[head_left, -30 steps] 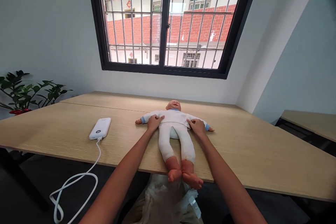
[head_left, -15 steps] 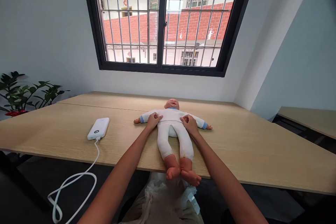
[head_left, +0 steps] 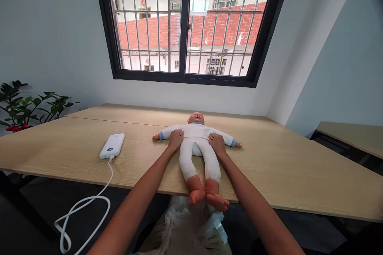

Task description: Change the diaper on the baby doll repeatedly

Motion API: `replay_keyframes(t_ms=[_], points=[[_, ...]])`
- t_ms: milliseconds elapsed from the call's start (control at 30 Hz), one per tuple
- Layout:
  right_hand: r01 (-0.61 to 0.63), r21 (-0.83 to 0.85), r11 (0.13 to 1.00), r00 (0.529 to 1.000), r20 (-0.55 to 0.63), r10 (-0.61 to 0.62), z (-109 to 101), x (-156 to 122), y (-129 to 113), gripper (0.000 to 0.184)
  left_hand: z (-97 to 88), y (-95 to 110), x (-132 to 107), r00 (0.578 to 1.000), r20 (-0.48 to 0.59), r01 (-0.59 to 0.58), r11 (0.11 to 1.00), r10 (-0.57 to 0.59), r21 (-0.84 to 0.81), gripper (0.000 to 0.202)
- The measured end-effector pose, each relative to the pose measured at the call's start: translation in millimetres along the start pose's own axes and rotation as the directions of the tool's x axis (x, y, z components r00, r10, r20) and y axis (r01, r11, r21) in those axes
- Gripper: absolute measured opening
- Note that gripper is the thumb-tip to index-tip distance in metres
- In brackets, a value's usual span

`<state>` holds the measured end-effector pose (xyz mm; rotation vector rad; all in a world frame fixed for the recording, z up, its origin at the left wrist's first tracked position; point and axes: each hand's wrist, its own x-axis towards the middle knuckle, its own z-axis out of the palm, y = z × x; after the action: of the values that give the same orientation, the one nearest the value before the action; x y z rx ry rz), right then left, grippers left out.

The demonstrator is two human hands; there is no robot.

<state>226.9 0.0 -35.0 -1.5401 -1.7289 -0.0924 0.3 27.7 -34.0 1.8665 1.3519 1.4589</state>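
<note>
A baby doll [head_left: 196,131] lies on its back on the table, head away from me, arms spread wide. It wears a white outfit with blue collar and cuffs, and its bare feet hang over the front edge. At the left side of its waist, my left hand [head_left: 176,139] is closed with curled fingers against the white top. My right hand [head_left: 217,142] is likewise closed at the opposite side of the waist. The cloth within the fingers is mostly hidden.
A white power bank [head_left: 112,146] with a white cable [head_left: 86,199] lies left on the wooden table [head_left: 284,167]. Crumpled whitish material with a pale blue tab [head_left: 220,231] rests on my lap. A potted plant [head_left: 26,107] stands far left; a barred window [head_left: 185,28] is ahead.
Both hands have turned over from fingertip pinches at the waist to closed fists with knuckles up, at nearly the same spots. The doll has barely moved.
</note>
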Motion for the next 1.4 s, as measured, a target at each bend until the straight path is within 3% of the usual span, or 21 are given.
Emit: replay_keyframes(t_ms=[433, 667, 800, 1400], points=[[-0.025, -0.116, 0.993, 1.0, -0.02, 0.023, 3, -2, -1, 0.026, 0.4, 3, -5, 0.997, 0.003, -0.081, 0.997, 0.081, 0.005, 0.041], [-0.112, -0.113, 0.987, 0.989, -0.113, 0.099, -9, -1, -9, 0.035, -4.0, -3, 4, 0.992, -0.128, 0.0, 0.999, 0.005, 0.039, 0.042], [-0.172, -0.144, 0.975, 0.983, -0.097, 0.159, -12, -3, -11, 0.034, -5.9, -7, 6, 0.985, -0.168, 0.037, 0.998, -0.028, 0.051, 0.044], [-0.196, -0.091, 0.976, 0.98, -0.037, 0.193, -10, -6, -14, 0.034, -3.7, -3, -3, 1.0, -0.028, -0.004, 0.987, 0.009, 0.159, 0.042]])
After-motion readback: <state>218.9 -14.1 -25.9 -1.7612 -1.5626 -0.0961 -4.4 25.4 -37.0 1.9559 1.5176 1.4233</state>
